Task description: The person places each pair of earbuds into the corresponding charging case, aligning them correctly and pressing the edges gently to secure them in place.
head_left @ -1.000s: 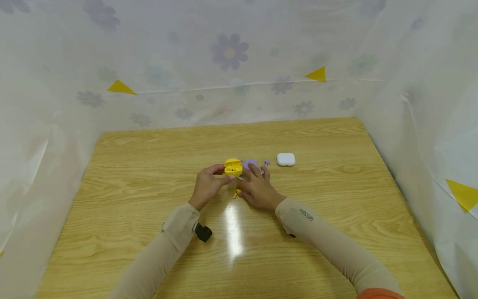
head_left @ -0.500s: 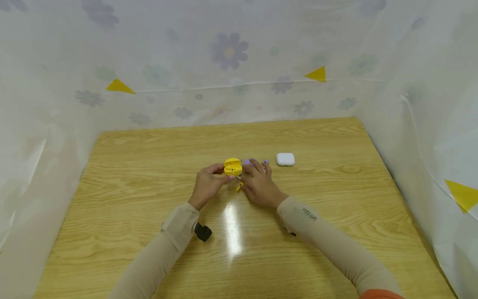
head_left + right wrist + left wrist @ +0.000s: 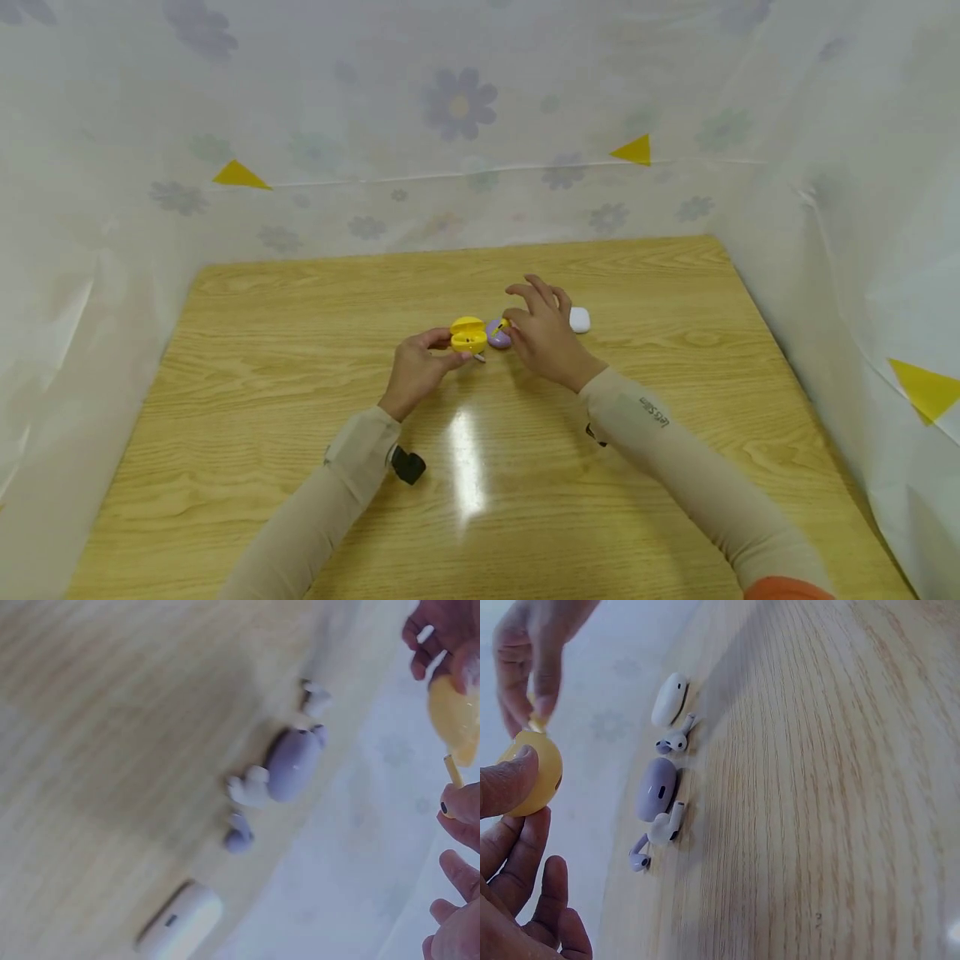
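Observation:
My left hand point(image 3: 420, 371) holds a yellow earbud case point(image 3: 468, 343) between thumb and fingers, its lid raised. In the left wrist view that case is up above the table, with the thumb on its side. My right hand point(image 3: 553, 340) pinches a yellow earbud point(image 3: 453, 771) between thumb and index finger, the other fingers spread. The earbud's stem points toward the case, just to its right in the head view. Below the hands, a closed purple earbud case point(image 3: 657, 789) lies on the table.
A closed white earbud case point(image 3: 670, 699) lies farther right. Between the two cases are a white earbud point(image 3: 679, 741) and a purple one point(image 3: 662, 747). Another white earbud point(image 3: 660, 829) and purple earbud point(image 3: 638, 860) lie on the purple case's other side. Patterned sheeting encloses the table point(image 3: 300, 300).
My right hand has picked the yellow earbud up off the table and raised it up and to the right, beside the case. The left hand has stayed still with the yellow case.

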